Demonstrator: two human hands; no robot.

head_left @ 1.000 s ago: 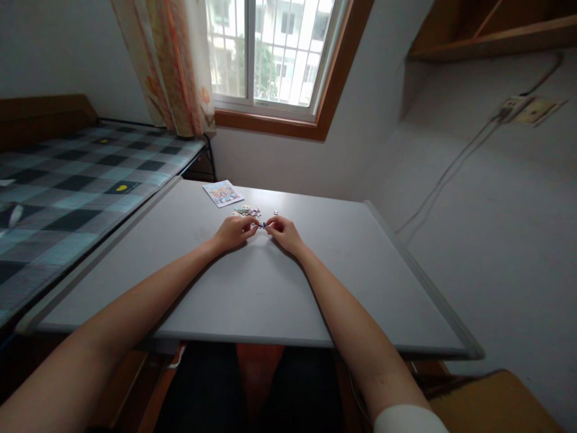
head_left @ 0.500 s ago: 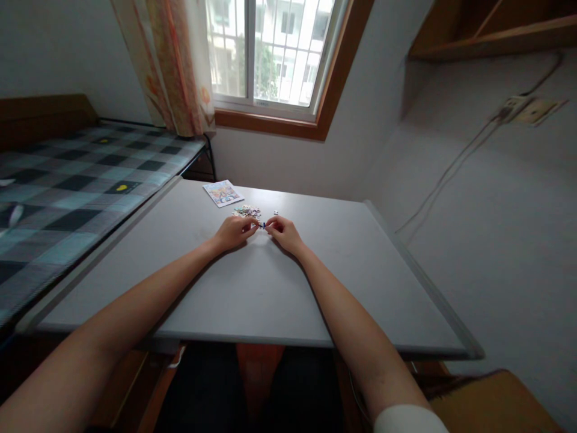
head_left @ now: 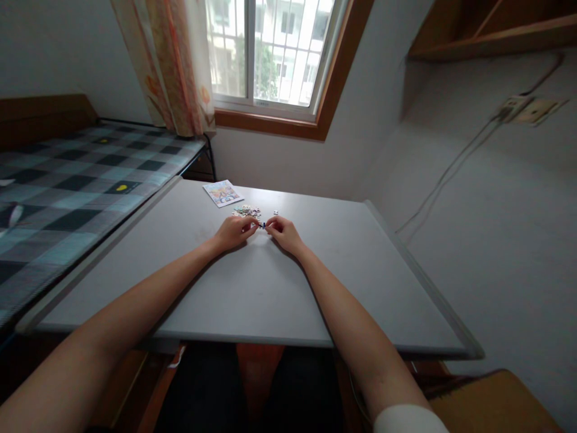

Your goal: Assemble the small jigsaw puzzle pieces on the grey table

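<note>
Both my hands rest on the grey table (head_left: 252,288), fingertips meeting near its far side. My left hand (head_left: 234,231) is closed in a pinch, and my right hand (head_left: 282,232) pinches too. Between them they hold small jigsaw pieces (head_left: 262,225), one dark blue. Just beyond my fingers lies a little heap of loose puzzle pieces (head_left: 247,211), with a single piece (head_left: 275,213) apart to its right. A small colourful picture card (head_left: 222,193) lies flat behind the heap.
A bed with a blue checked cover (head_left: 67,192) runs along the table's left edge. A window (head_left: 270,54) with a curtain (head_left: 166,66) faces me. White wall with a cable and socket (head_left: 518,108) closes the right side, under a wooden shelf (head_left: 491,30).
</note>
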